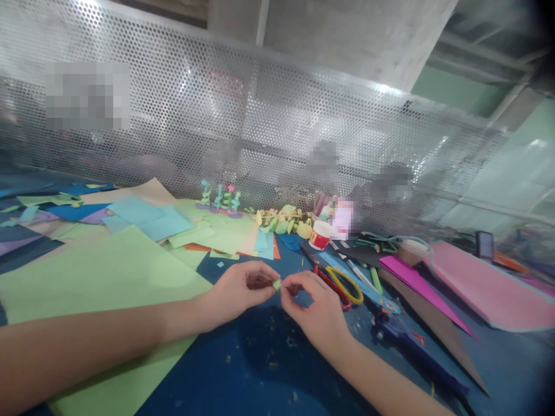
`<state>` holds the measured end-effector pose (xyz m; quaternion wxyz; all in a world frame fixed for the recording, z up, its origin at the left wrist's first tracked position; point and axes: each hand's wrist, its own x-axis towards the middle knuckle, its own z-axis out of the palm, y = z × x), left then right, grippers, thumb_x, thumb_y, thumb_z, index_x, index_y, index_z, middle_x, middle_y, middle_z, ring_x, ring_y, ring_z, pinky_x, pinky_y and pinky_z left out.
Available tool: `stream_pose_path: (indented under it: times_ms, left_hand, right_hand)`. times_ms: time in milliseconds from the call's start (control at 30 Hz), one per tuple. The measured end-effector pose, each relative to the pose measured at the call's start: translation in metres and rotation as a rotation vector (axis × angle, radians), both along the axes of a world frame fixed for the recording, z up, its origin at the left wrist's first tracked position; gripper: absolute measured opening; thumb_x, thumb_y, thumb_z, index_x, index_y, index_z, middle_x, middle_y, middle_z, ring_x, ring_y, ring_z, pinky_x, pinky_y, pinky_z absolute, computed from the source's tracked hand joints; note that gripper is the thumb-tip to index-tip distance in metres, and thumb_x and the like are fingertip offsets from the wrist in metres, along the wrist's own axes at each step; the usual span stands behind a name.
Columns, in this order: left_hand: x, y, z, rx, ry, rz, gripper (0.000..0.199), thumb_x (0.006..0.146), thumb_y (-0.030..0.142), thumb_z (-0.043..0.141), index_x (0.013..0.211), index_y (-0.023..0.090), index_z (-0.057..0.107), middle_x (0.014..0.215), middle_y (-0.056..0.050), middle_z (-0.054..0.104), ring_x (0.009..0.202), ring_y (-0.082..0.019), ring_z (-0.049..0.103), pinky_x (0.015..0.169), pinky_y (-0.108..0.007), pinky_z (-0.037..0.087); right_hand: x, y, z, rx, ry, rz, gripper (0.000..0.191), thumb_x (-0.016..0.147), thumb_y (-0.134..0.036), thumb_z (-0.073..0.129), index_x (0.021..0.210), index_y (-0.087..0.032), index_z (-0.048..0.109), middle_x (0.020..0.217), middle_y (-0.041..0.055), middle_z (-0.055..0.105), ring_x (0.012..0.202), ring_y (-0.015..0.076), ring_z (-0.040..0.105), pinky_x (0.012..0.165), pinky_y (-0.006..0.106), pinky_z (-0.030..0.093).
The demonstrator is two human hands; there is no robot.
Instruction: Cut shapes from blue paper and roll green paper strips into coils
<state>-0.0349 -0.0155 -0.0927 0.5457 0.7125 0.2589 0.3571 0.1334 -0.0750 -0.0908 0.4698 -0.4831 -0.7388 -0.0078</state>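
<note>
Between the fingertips of both hands is a small piece of light green paper [277,285], held above the blue table [269,370]. My left hand [240,292] pinches it from the left, thumb and fingers together. From the right, my right hand [314,300] closes its thumb and forefinger on the piece's other edge. Under my left forearm lies a large light green sheet [108,277]. Just beyond my right hand are scissors with yellow [347,283] and red handles.
A blue glue gun [416,352] lies at the right, near magenta [425,289] and pink sheets [489,283]. Behind the hands stand a red-and-white cup [319,236], green paper leaves [284,219] and small paper plants [220,199]. A perforated metal screen [173,115] rises at the back.
</note>
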Motion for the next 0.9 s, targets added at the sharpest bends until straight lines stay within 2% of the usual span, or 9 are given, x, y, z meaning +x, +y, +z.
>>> stream_pose_path:
  times_ms: [167, 367, 433, 700, 900]
  left_hand:
    - [0.0005, -0.0027, 0.0009, -0.002, -0.006, -0.037, 0.017, 0.077, 0.019, 0.061, 0.093, 0.016, 0.065, 0.091, -0.004, 0.07, 0.088, -0.017, 0.065, 0.083, -0.03, 0.049]
    - [-0.0001, -0.0023, 0.0027, -0.013, -0.022, -0.017, 0.023, 0.075, 0.022, 0.065, 0.098, 0.017, 0.064, 0.095, -0.004, 0.069, 0.09, -0.017, 0.064, 0.086, -0.031, 0.048]
    - [-0.0004, 0.0, 0.0017, -0.033, -0.027, 0.008, 0.025, 0.075, 0.024, 0.067, 0.098, 0.017, 0.064, 0.095, -0.003, 0.069, 0.09, -0.017, 0.064, 0.086, -0.03, 0.048]
    - [-0.0002, 0.0037, 0.0019, -0.064, -0.027, 0.041, 0.025, 0.075, 0.028, 0.067, 0.097, 0.017, 0.066, 0.098, -0.004, 0.07, 0.094, -0.018, 0.064, 0.089, -0.031, 0.048]
    - [0.0003, 0.0013, 0.0034, -0.094, -0.018, 0.034, 0.028, 0.074, 0.02, 0.067, 0.102, 0.016, 0.065, 0.099, -0.004, 0.071, 0.094, -0.018, 0.065, 0.09, -0.031, 0.048]
  right_hand:
    - [0.0007, 0.0004, 0.0002, -0.042, -0.035, -0.022, 0.012, 0.072, -0.008, 0.053, 0.069, -0.02, 0.055, 0.067, -0.0009, 0.054, 0.065, 0.0145, 0.055, 0.063, 0.026, 0.046]
    - [0.0004, 0.0046, -0.0037, -0.223, 0.248, 0.003, 0.003, 0.076, -0.019, 0.056, 0.074, -0.019, 0.058, 0.07, 0.0005, 0.06, 0.064, 0.0147, 0.059, 0.063, 0.026, 0.05]
    - [0.0002, 0.0056, -0.0039, -0.273, 0.314, 0.018, 0.007, 0.078, -0.024, 0.057, 0.076, -0.018, 0.059, 0.071, 0.0016, 0.062, 0.066, 0.0155, 0.06, 0.065, 0.026, 0.051]
    - [-0.0001, 0.0078, -0.0018, -0.358, 0.423, 0.06, 0.013, 0.078, -0.031, 0.059, 0.078, -0.017, 0.06, 0.074, 0.0026, 0.061, 0.07, 0.0159, 0.06, 0.067, 0.026, 0.051]
    - [0.0003, 0.0088, -0.001, -0.427, 0.513, 0.078, 0.016, 0.078, -0.033, 0.06, 0.078, -0.017, 0.059, 0.073, 0.0015, 0.059, 0.07, 0.0149, 0.057, 0.067, 0.025, 0.05]
